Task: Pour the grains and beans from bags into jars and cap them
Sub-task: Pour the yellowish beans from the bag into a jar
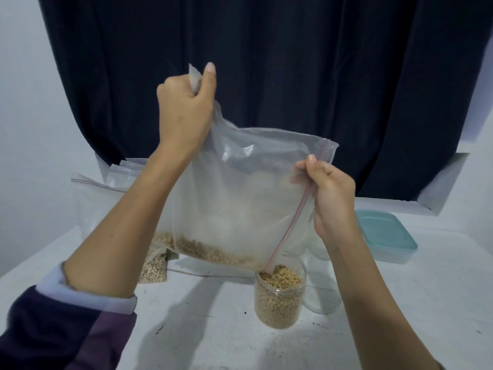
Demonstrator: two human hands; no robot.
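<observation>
A large clear zip bag (240, 198) with a red seal strip hangs tilted over a clear plastic jar (278, 303). My left hand (184, 113) grips the bag's raised bottom corner high up. My right hand (332, 193) pinches the bag's open zip edge lower down at the right. Tan beans lie along the bag's lower edge and its open corner dips into the jar's mouth. The jar is nearly full of the same beans and has no cap on it.
The white table (400, 303) carries a box with a teal lid (384, 236) at the right. Another clear jar (320, 289) stands behind the filled one. Small bags of grain (156, 265) and empty zip bags (120, 174) lie at the back left. A dark curtain (266, 62) hangs behind.
</observation>
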